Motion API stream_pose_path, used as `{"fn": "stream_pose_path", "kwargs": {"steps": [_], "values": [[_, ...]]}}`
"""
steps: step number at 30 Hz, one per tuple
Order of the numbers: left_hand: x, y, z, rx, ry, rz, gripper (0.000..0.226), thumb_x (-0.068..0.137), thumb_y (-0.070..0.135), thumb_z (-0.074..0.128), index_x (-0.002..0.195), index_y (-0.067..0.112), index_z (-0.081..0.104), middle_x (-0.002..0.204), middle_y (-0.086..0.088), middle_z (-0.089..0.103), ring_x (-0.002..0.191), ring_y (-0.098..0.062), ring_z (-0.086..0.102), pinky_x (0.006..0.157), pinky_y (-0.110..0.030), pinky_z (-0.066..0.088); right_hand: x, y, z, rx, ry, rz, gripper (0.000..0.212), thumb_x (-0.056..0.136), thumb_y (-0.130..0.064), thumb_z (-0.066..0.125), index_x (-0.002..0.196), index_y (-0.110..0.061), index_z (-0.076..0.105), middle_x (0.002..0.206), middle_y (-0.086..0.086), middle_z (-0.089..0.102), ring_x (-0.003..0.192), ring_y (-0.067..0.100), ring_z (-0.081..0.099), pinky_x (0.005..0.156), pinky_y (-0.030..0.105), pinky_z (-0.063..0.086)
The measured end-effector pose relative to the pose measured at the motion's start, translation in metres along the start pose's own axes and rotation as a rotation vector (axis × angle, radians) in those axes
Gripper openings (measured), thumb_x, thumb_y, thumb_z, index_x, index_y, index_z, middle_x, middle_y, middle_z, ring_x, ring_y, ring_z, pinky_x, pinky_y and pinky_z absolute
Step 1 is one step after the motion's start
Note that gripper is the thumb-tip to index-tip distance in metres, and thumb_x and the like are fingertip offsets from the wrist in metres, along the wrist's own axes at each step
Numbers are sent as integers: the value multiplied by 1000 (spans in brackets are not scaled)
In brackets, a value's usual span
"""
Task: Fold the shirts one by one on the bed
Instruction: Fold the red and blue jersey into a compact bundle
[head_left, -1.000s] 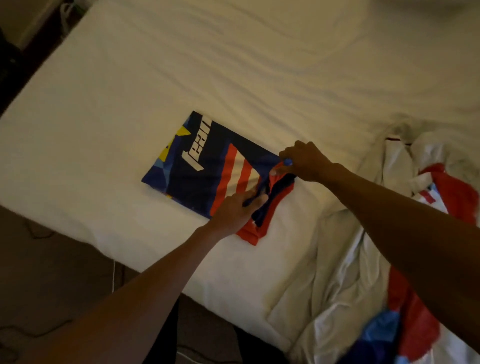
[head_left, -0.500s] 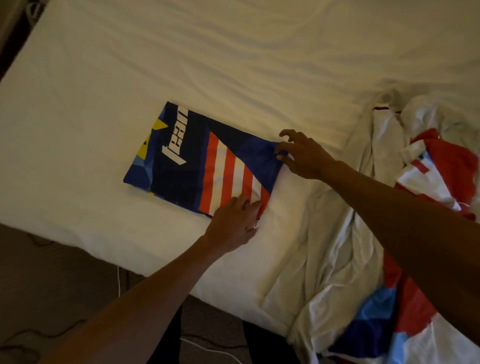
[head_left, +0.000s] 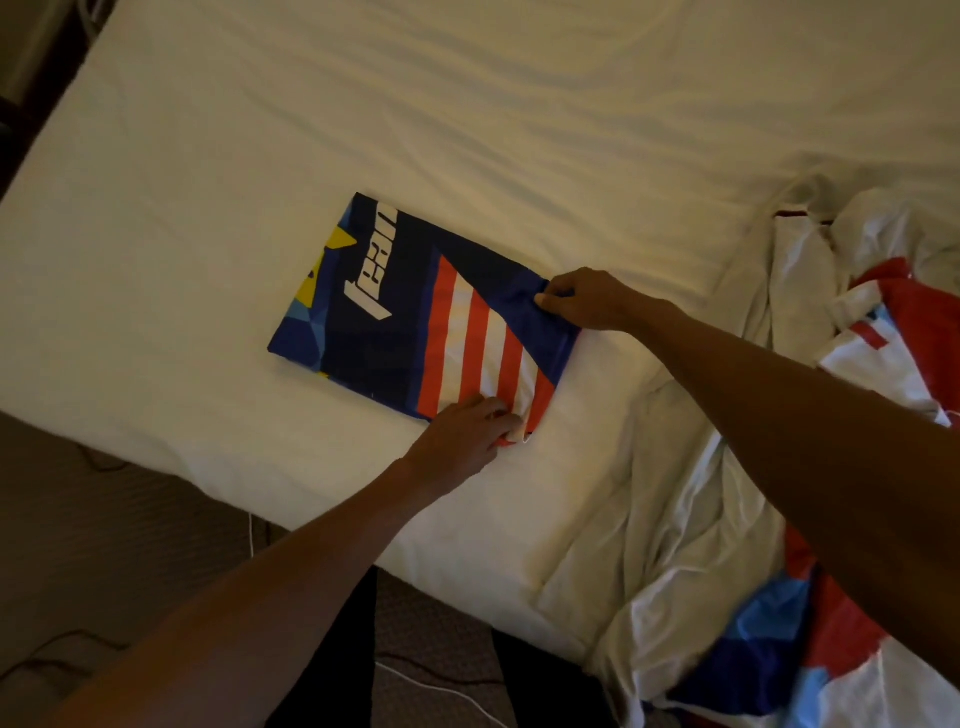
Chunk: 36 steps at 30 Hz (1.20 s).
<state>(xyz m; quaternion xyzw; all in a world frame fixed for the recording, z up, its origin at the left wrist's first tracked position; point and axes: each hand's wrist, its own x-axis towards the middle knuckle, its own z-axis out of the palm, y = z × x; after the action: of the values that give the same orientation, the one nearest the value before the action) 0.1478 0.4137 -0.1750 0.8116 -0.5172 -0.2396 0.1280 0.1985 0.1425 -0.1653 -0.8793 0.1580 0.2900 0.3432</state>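
A folded navy shirt with red and white stripes, white lettering and yellow patches lies flat as a rectangle on the white bed. My left hand pinches its near right corner, fingers curled on the striped edge. My right hand pinches the far right corner of the same shirt. Both arms reach in from the lower right.
A heap of unfolded white, red and blue shirts lies crumpled on the right side of the bed. The bed's near edge runs diagonally across the lower left, with dark carpet and a white cable on the floor below it.
The loose red and navy end at the shirt's right side has been tucked flat. My right hand went from spread fingers to pinching the far corner; my left hand now holds the near corner.
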Motion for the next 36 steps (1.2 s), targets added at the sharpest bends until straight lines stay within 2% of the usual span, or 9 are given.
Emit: {"fn": "stream_pose_path", "kwargs": {"steps": [3, 10, 14, 17, 21, 25, 28, 31, 36], "values": [[7, 0, -3, -94, -33, -126, 37, 99, 27, 60, 134, 15, 61, 135, -5, 62, 122, -22, 59, 109, -32, 42, 1, -3, 4, 41, 10, 31, 33, 98, -41, 55, 108, -14, 71, 98, 6, 66, 87, 20, 58, 74, 30, 41], [-2, -8, -75, -657, 35, -443, 2, 100, 24, 60, 101, 25, 59, 91, 11, 63, 90, -9, 62, 77, -14, 45, -17, -23, -9, 382, -8, 148, 45, 95, -40, 61, 108, 3, 68, 101, 17, 66, 83, 20, 58, 76, 30, 49], [-31, -26, -154, -977, 152, -556, 26, 102, 13, 55, 126, 20, 59, 116, 0, 67, 108, -13, 64, 93, -26, 52, -50, -68, -46, 785, -28, 146, 44, 89, -41, 69, 108, -1, 69, 93, 14, 69, 86, 23, 65, 79, 29, 53], [-61, -34, -228, -1246, 367, -611, 35, 101, -4, 44, 129, 13, 55, 102, 4, 71, 90, -6, 68, 79, -19, 54, -78, -116, -85, 965, -117, 80, 32, 87, -32, 72, 109, -10, 71, 103, 7, 65, 94, 17, 62, 88, 28, 54], [-115, -44, -325, -1307, 574, -606, 32, 101, 1, 46, 129, 14, 56, 86, 7, 73, 77, -8, 65, 72, -27, 49, -110, -201, -143, 696, -252, -95, 29, 91, -10, 68, 119, -8, 68, 113, -3, 69, 99, 8, 67, 93, 20, 51], [-175, -43, -409, -1343, 755, -545, 26, 101, 3, 47, 124, 9, 57, 97, -1, 74, 88, -12, 70, 79, -27, 57, -136, -299, -191, 499, -155, -215, 40, 78, 10, 73, 116, -2, 66, 117, 14, 70, 110, 28, 66, 91, 31, 57], [-226, -32, -463, -1322, 870, -494, 24, 101, 5, 49, 122, 1, 58, 107, -10, 71, 98, -21, 68, 95, -35, 54, -162, -377, -209, 346, -15, -336, 41, 75, -11, 84, 113, -5, 71, 107, 11, 72, 101, 26, 69, 85, 35, 60], [-286, -21, -510, -1249, 1027, -572, 27, 100, 10, 54, 122, -4, 60, 104, -15, 70, 94, -22, 68, 95, -36, 55, -185, -447, -212, 321, 62, -455, 40, 83, -27, 78, 118, -12, 68, 100, 2, 68, 88, 12, 64, 63, 21, 58], [-395, -21, -564, -1161, 1253, -598, 26, 90, 21, 69, 111, 5, 71, 110, -17, 72, 105, -31, 67, 99, -45, 53, -219, -567, -199, 260, 51, -622, 25, 92, -38, 65, 108, -19, 65, 98, -5, 66, 84, 6, 60, 65, 18, 50]]}}
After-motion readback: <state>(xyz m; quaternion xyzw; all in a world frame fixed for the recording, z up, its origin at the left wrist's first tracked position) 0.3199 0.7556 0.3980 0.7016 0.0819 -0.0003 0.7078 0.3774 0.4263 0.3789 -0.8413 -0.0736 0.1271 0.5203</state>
